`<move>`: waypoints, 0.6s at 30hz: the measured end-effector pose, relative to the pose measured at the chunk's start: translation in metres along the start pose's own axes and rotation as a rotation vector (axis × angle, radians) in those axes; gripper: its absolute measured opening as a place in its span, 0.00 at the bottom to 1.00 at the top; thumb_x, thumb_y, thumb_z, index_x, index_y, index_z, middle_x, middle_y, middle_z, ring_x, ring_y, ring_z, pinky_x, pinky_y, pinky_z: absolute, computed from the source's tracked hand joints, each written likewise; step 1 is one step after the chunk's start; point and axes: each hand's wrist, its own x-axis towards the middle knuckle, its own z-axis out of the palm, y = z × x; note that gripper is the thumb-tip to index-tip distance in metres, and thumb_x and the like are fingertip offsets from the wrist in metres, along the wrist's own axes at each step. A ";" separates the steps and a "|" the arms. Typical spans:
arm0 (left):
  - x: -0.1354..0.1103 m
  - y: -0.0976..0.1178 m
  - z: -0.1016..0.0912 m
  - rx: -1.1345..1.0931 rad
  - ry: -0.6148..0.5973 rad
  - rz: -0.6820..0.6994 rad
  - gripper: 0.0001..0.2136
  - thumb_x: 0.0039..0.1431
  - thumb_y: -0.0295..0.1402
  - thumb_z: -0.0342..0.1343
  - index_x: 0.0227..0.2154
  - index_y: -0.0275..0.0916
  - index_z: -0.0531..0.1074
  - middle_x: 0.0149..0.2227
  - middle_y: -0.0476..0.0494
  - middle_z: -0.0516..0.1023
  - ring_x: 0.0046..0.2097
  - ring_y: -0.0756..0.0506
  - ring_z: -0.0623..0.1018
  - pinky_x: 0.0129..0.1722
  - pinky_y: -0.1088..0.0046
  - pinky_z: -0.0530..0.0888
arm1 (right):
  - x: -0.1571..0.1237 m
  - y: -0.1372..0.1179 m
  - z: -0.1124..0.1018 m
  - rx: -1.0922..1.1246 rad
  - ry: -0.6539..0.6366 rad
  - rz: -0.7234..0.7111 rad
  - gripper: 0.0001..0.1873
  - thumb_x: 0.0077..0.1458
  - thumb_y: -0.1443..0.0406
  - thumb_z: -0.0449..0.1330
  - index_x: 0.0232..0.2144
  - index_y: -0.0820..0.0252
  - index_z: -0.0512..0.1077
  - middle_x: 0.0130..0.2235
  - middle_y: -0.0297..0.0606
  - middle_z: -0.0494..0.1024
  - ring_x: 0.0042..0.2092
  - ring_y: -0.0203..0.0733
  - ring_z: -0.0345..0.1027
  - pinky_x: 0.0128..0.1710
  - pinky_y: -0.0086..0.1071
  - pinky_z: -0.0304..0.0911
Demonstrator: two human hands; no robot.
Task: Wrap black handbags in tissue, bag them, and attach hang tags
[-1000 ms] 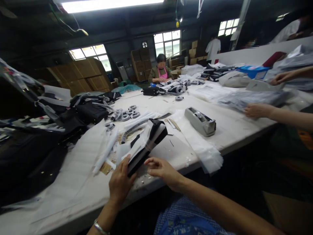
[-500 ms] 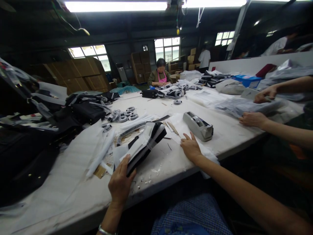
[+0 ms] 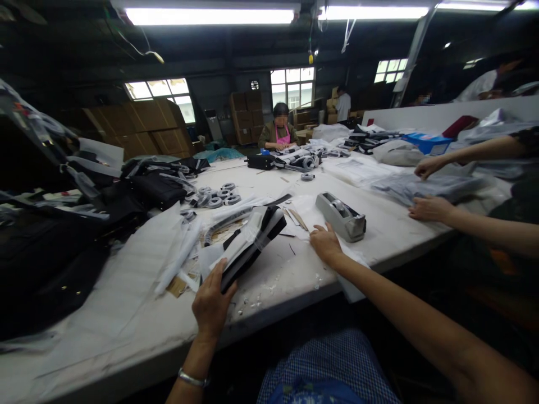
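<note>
My left hand (image 3: 211,300) is closed around the near end of a strap bundle (image 3: 255,238). The bundle is black with white wrapping and a clear band around its middle, and its far end is tilted up over the table. My right hand (image 3: 326,245) rests on a stack of thin white wrapping sheets (image 3: 351,280), its fingers bent at the left edge of the sheets; the forearm covers part of them. Just beyond that hand stands a grey tape dispenser (image 3: 342,217).
Rings of wrapped cord (image 3: 215,201) and a curved wrapped strap (image 3: 223,224) lie behind the bundle. Black bags (image 3: 46,264) are heaped at left. At right, a co-worker's hands (image 3: 432,209) are on clear plastic bags (image 3: 404,185). Another person (image 3: 280,132) sits across the table.
The view has shifted slightly. My left hand still holds the strap bundle, and my right hand's fingers have curled a little more at the sheets. The co-worker's far hand has moved left.
</note>
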 end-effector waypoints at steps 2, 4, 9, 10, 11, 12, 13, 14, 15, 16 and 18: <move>-0.001 0.000 0.000 0.003 0.001 -0.003 0.28 0.61 0.37 0.60 0.64 0.43 0.61 0.57 0.42 0.75 0.51 0.39 0.79 0.48 0.66 0.76 | 0.001 -0.002 -0.007 0.023 0.001 0.020 0.11 0.59 0.72 0.56 0.34 0.62 0.79 0.40 0.45 0.82 0.58 0.50 0.65 0.65 0.50 0.37; -0.001 0.000 0.001 0.002 0.003 -0.006 0.28 0.61 0.37 0.59 0.63 0.43 0.61 0.57 0.42 0.75 0.51 0.39 0.79 0.47 0.67 0.76 | -0.002 -0.007 -0.017 0.049 0.017 0.033 0.11 0.60 0.70 0.55 0.35 0.60 0.79 0.42 0.44 0.82 0.57 0.48 0.66 0.65 0.48 0.39; 0.000 0.000 0.001 -0.019 0.026 -0.024 0.29 0.61 0.37 0.59 0.64 0.44 0.61 0.57 0.42 0.76 0.51 0.39 0.79 0.47 0.66 0.76 | -0.016 -0.027 -0.028 0.076 0.050 0.019 0.14 0.67 0.62 0.51 0.45 0.56 0.77 0.51 0.42 0.78 0.54 0.43 0.68 0.62 0.41 0.45; 0.000 0.000 0.001 -0.022 0.026 -0.027 0.29 0.61 0.37 0.59 0.64 0.44 0.61 0.57 0.42 0.76 0.51 0.39 0.79 0.47 0.66 0.76 | -0.017 -0.029 -0.027 0.072 0.040 0.026 0.14 0.66 0.61 0.53 0.45 0.58 0.77 0.51 0.44 0.78 0.54 0.45 0.68 0.60 0.42 0.48; 0.000 0.000 0.001 -0.024 0.024 -0.028 0.29 0.61 0.37 0.59 0.64 0.44 0.61 0.57 0.42 0.76 0.51 0.39 0.79 0.47 0.66 0.76 | -0.015 -0.030 -0.024 0.066 0.025 0.038 0.15 0.65 0.60 0.54 0.44 0.60 0.77 0.50 0.46 0.79 0.54 0.47 0.68 0.57 0.42 0.51; 0.000 0.000 0.001 -0.024 0.021 -0.026 0.29 0.61 0.37 0.59 0.64 0.44 0.61 0.57 0.42 0.75 0.51 0.39 0.79 0.47 0.66 0.76 | -0.013 -0.029 -0.021 0.061 0.007 0.050 0.15 0.64 0.59 0.56 0.42 0.62 0.78 0.48 0.48 0.79 0.52 0.49 0.69 0.54 0.42 0.54; 0.000 0.000 0.000 -0.024 0.019 -0.021 0.29 0.61 0.37 0.59 0.64 0.44 0.61 0.57 0.42 0.75 0.51 0.39 0.79 0.47 0.65 0.76 | -0.010 -0.027 -0.018 0.057 -0.010 0.059 0.14 0.63 0.59 0.57 0.40 0.63 0.79 0.46 0.50 0.80 0.51 0.50 0.69 0.51 0.42 0.55; 0.000 0.000 0.000 -0.026 0.016 -0.016 0.29 0.61 0.37 0.59 0.64 0.44 0.60 0.57 0.41 0.75 0.51 0.39 0.79 0.47 0.65 0.76 | -0.005 -0.024 -0.016 0.054 -0.025 0.062 0.14 0.63 0.60 0.58 0.37 0.64 0.79 0.43 0.50 0.81 0.49 0.50 0.70 0.49 0.41 0.55; 0.000 0.000 0.000 -0.028 0.014 -0.011 0.29 0.61 0.36 0.59 0.64 0.43 0.60 0.57 0.41 0.75 0.51 0.38 0.79 0.47 0.65 0.76 | -0.001 -0.021 -0.014 0.054 -0.034 0.059 0.13 0.62 0.62 0.58 0.35 0.65 0.79 0.42 0.50 0.81 0.47 0.50 0.71 0.49 0.41 0.55; 0.000 0.000 0.000 -0.032 0.014 -0.011 0.29 0.61 0.36 0.59 0.64 0.43 0.60 0.57 0.41 0.75 0.51 0.38 0.79 0.48 0.65 0.76 | 0.003 -0.018 -0.014 0.054 -0.039 0.053 0.12 0.62 0.64 0.58 0.34 0.65 0.80 0.40 0.50 0.81 0.46 0.49 0.71 0.49 0.41 0.55; 0.000 0.001 -0.001 -0.041 0.016 -0.024 0.29 0.60 0.36 0.59 0.64 0.43 0.61 0.57 0.41 0.75 0.52 0.38 0.79 0.49 0.65 0.76 | 0.008 -0.014 -0.018 0.056 -0.035 0.047 0.12 0.61 0.67 0.57 0.32 0.65 0.80 0.38 0.51 0.82 0.45 0.49 0.71 0.52 0.41 0.52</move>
